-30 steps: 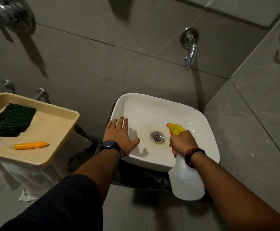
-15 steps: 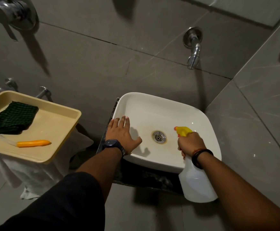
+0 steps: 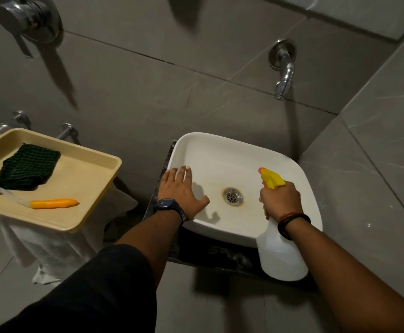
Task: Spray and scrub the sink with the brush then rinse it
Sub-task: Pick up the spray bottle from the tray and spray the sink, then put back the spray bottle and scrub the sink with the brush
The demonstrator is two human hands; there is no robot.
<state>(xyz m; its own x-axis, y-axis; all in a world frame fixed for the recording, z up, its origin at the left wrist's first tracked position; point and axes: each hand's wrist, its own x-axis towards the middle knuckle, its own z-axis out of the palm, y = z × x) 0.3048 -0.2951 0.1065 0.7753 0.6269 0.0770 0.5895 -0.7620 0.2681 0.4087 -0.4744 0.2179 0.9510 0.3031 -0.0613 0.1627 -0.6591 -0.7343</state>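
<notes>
Left hand (image 3: 180,192) flat on the left rim of the white sink (image 3: 232,150), fingers together, thumb splayed into the basin. Right hand (image 3: 281,200) wrapped around the neck of the spray bottle (image 3: 281,255), fingers closed on it, yellow nozzle (image 3: 271,179) aimed over the right side of the basin. Drain (image 3: 232,196) ringed with a brownish stain at the middle. Brush (image 3: 51,203) with orange handle lying near the front edge of the tray (image 3: 87,169), well left of the sink, beside a dark green cloth (image 3: 29,168). Tap (image 3: 284,78) on the wall above the sink's far edge.
</notes>
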